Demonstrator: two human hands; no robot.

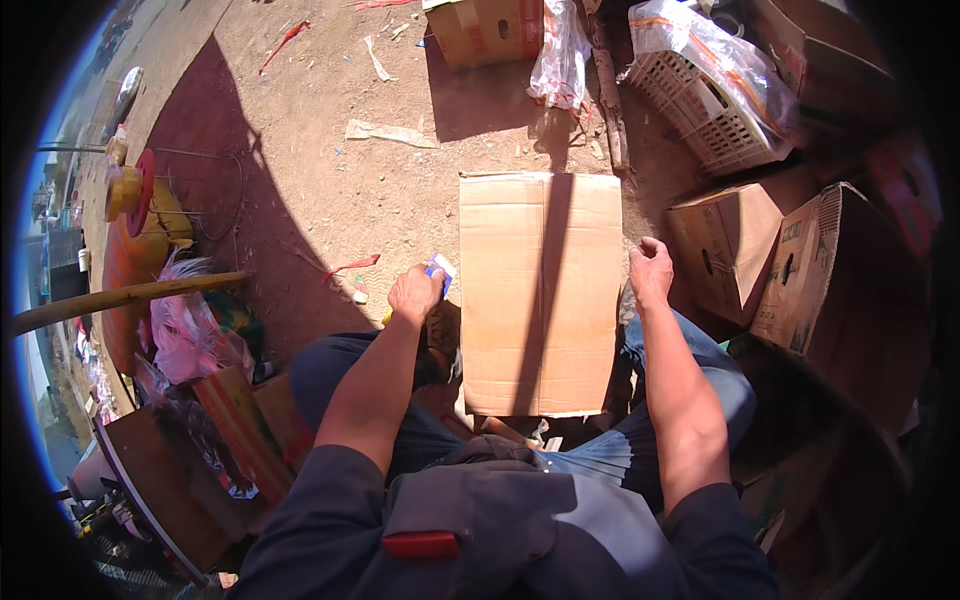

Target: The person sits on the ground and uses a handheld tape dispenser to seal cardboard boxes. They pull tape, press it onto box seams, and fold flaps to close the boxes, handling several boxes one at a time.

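A closed cardboard box (500, 300) stands between my knees, its top face toward me and a seam running down its middle. A narrow dark shadow falls across that top. Just off the box's left edge, my left hand (413, 292) is closed around a small blue-and-white object (440, 266), mostly covered by my fingers; its kind is not clear. My right hand (651, 272) hovers by the box's right edge with fingers loosely curled and apart, and nothing shows in it.
Cardboard boxes (728, 245) crowd the right side. Behind them is a white plastic crate (705, 110) draped with clear plastic. A wooden stick (607, 95) lies on the dirt ahead. Left are a wooden pole (130, 303) and pink-white plastic bags (195, 335). Another box (480, 35) sits farther off.
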